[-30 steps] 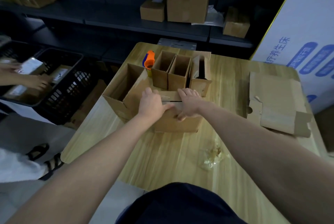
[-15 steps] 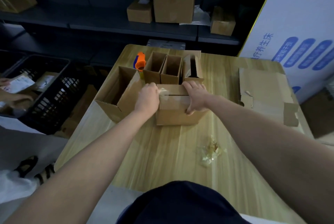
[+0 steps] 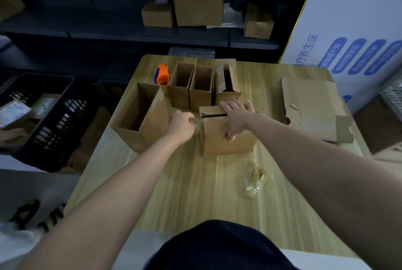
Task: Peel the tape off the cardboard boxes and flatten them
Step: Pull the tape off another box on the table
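The box (image 3: 228,139) sits mid-frame on the tabletop (image 3: 195,193). It is probably light, stiff and apt to skid. The right hand (image 3: 238,117) lies spread flat on top, steadying it. The left hand (image 3: 181,125) pinches thin, clingy tape (image 3: 196,123) at its left edge.

Brown closed box (image 3: 219,139) upright, top seam split. Clear tape strip (image 3: 196,122) lifted off its left edge. Large open box (image 3: 139,115) to its left, three small open boxes (image 3: 201,87) behind it, flattened cardboard (image 3: 313,104) to its right.
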`<state>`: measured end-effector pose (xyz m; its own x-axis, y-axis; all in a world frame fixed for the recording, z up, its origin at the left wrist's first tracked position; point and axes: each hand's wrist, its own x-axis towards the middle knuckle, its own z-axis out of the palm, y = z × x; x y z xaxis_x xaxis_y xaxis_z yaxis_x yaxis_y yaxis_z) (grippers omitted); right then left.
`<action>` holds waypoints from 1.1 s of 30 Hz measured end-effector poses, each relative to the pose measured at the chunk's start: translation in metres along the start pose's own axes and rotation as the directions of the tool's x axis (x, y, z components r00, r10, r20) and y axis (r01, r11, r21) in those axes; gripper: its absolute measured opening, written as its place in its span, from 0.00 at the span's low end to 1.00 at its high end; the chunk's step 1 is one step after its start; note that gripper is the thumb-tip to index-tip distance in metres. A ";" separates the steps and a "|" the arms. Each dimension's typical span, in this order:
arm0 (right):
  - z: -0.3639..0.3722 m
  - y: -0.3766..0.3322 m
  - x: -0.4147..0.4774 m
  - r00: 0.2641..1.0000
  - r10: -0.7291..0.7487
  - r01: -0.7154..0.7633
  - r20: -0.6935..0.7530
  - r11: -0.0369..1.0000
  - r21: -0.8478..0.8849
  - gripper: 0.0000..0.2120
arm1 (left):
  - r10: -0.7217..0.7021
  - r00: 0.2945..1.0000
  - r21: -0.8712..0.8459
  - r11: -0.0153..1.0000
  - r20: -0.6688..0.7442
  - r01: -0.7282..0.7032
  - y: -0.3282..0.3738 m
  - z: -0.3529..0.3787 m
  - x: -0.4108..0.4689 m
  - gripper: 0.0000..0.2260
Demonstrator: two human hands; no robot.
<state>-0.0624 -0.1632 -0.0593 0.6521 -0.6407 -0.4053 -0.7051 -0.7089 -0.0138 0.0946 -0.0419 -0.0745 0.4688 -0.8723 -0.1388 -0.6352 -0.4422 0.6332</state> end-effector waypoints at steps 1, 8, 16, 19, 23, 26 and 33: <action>-0.001 0.000 0.000 1.000 -0.001 0.001 -0.011 1.000 -0.007 0.60 | -0.024 0.998 -0.073 0.997 -0.061 0.019 -0.001 -0.002 0.001 0.15; -0.030 0.030 -0.017 0.974 0.010 0.004 -0.224 0.998 0.061 0.59 | -0.338 0.917 -0.538 0.824 -0.212 0.180 -0.011 -0.023 0.017 0.07; -0.037 0.082 -0.078 0.934 0.180 -0.150 -0.307 0.981 0.119 0.59 | -0.277 0.946 -0.476 0.863 -0.168 0.168 0.024 0.003 0.035 0.07; -0.034 0.101 -0.105 0.911 0.258 -0.198 -0.321 0.958 0.206 0.60 | -0.274 0.941 -0.363 0.913 -0.201 0.189 0.033 0.015 0.039 0.05; -0.020 0.115 -0.132 0.898 0.291 -0.193 -0.331 0.935 0.297 0.58 | -0.238 0.932 -0.277 0.947 -0.272 0.161 0.055 0.028 0.034 0.09; -0.009 0.135 -0.153 0.869 0.369 -0.230 -0.330 0.892 0.390 0.57 | -0.402 0.870 -0.381 0.881 -0.286 0.282 0.049 0.029 0.035 0.11; 0.002 0.162 -0.175 0.807 0.456 -0.347 -0.375 0.880 0.324 0.56 | 0.051 0.983 -0.120 0.990 -0.176 -0.073 0.060 0.074 0.000 0.08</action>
<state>-0.2912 -0.1647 0.0076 0.3094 -0.9509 0.0091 -0.9369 -0.3065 -0.1679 0.0111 -0.0836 -0.0933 0.5364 -0.8435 0.0296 -0.5893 -0.3492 0.7286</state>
